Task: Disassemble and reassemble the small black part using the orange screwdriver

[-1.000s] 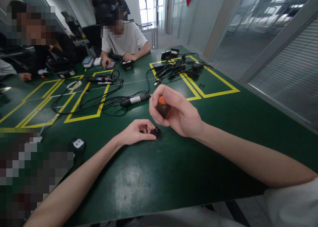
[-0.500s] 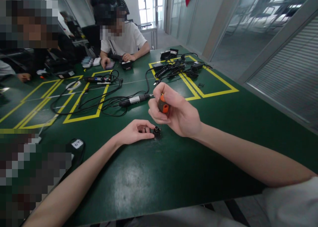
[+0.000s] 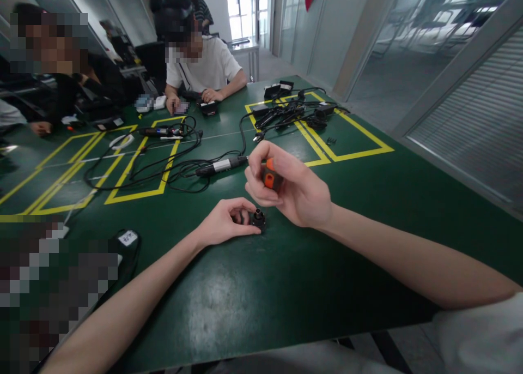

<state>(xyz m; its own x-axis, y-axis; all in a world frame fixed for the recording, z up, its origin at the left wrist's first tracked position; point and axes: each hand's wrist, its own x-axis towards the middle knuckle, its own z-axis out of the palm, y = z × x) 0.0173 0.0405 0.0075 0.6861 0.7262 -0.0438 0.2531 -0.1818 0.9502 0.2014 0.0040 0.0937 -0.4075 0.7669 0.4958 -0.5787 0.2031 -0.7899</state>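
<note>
My left hand (image 3: 229, 220) rests on the green table (image 3: 310, 287), thumb and fingers closed around a small black round part (image 3: 259, 220). That part stands upright and has a narrower ring-like top. Above it and slightly to the right, my right hand (image 3: 292, 186) is wrapped round the orange and dark grey handle of a screwdriver (image 3: 270, 175). The handle's end faces me; the shaft below is too thin and hidden to make out clearly.
Beyond my hands lies a black and silver electric screwdriver (image 3: 223, 166) with looped black cables (image 3: 180, 172). Tangled black devices (image 3: 286, 112) lie farther back inside yellow tape outlines. A co-worker in white (image 3: 208, 63) sits across the table. A black cable item (image 3: 128, 240) is at left.
My left thumb has slid forward along the near side of the black part, its fingers shifting around it. The right hand with the screwdriver has barely moved.
</note>
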